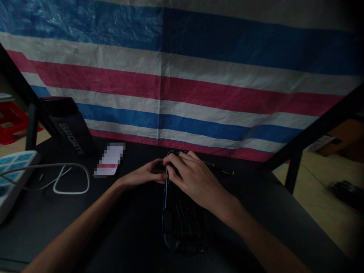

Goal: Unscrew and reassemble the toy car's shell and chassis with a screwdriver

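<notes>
Touching blue-edged device (183, 223), hands (143, 173) (195, 176) nr tbl's (256, 212) far edge, well off R edge

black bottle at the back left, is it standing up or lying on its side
Upright: the black bottle with grey SPORTS lettering stands with its base on the dark tabletop, black lid uppermost.

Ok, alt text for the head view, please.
Left hand and right hand meet at the far end of a dark, blue-edged object on a black table. To the left lie a pixelated phone, white cable and power strip; to the right, a yellow-ended tool.
</notes>
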Demonstrator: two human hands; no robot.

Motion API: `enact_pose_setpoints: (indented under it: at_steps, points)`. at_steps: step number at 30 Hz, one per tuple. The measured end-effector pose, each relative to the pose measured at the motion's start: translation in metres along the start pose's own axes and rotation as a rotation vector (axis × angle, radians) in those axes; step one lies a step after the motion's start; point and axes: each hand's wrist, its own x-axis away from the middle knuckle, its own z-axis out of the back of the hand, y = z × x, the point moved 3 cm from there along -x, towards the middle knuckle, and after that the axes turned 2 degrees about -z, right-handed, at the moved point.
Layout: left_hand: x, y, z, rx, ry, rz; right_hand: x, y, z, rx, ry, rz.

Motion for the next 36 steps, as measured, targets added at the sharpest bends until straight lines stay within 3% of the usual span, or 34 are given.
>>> enact_pose_setpoints:
  at_steps: [5,11,24,36]
  points:
    - [-0.0014,-0.0028,0.0021,-0.01,-0.037,-0.023,0.0015,-0.0017,0.0007,-0.061,0.003,0.008]
    - [-0.0021,-0.0048,0.0045,0.009,-0.055,-0.01,0.0026,0.002,-0.0028,-0.079,0.025,-0.087]
    - [-0.0018,-0.0031,0.0037,-0.018,-0.056,-0.032,0.0013,0.0027,0.0051,-0.129,-0.041,-0.023]
    - [-0.0012,-0.0028,0.0049,-0.015,-0.058,-0.019,0.0043,0.0009,0.0056,-0.138,-0.063,-0.077]
